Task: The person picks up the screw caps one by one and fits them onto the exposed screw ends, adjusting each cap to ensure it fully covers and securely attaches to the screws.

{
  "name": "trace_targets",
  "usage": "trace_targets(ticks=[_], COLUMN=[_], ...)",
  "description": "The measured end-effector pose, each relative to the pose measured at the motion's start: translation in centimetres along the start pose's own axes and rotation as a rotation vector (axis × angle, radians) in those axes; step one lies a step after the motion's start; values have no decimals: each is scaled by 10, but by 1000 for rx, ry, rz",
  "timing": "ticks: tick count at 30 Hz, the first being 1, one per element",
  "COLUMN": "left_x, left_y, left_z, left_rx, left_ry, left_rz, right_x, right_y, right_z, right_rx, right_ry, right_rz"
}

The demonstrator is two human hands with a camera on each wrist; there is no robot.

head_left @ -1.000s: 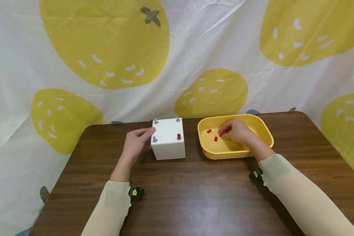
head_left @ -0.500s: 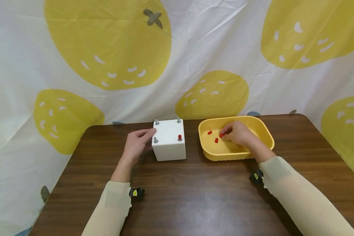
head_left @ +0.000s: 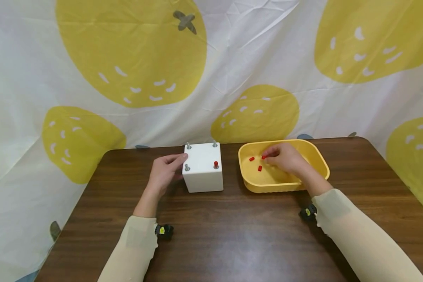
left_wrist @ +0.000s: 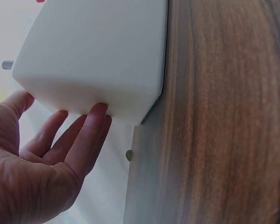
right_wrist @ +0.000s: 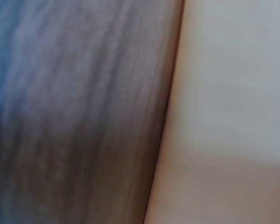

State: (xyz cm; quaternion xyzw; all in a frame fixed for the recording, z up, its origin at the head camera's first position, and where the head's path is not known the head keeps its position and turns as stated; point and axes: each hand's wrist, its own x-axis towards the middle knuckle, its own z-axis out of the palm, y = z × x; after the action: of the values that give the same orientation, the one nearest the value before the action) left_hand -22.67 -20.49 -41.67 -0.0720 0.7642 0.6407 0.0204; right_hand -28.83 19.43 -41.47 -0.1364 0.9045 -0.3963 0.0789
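Observation:
A white box [head_left: 203,158] stands on the table with metal bolts, such as the front-left bolt [head_left: 187,167], upright at its top corners. A small red cap [head_left: 216,164] sits on the front-right bolt. My left hand [head_left: 163,171] touches the box's left side with extended fingers, its thumb at the top edge. My right hand [head_left: 284,158] is inside the yellow tray [head_left: 248,182], pinching a small red cap [head_left: 264,157] between thumb and fingertips. Two more red caps, one at the left [head_left: 252,159] and one nearer [head_left: 259,168], lie on the tray's floor.
The brown wooden table [head_left: 211,235] runs up to a white curtain [head_left: 155,129] with yellow fruit prints. The tray stands right of the box, with a gap between them. The right wrist view is blurred, showing only the table and the tray's wall [right_wrist: 224,93].
The right fingers have lifted the pinched red cap slightly off the tray's floor. The left hand stays at the box. The whole head view has shifted a little.

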Motion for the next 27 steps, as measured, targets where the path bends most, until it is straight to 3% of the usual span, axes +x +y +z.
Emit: trace_targets(ticks=[13,27], left_x=[-1,-4], left_y=[0,5], left_z=[1,2], left_rx=[-11,-16], left_ry=[9,11], left_rz=[-6,-13], right_x=[-5,-9], right_y=[-10,-29], right_z=[-2,1], right_rx=[79,238], right_ry=[43,90], right_rz=[-75,-166])
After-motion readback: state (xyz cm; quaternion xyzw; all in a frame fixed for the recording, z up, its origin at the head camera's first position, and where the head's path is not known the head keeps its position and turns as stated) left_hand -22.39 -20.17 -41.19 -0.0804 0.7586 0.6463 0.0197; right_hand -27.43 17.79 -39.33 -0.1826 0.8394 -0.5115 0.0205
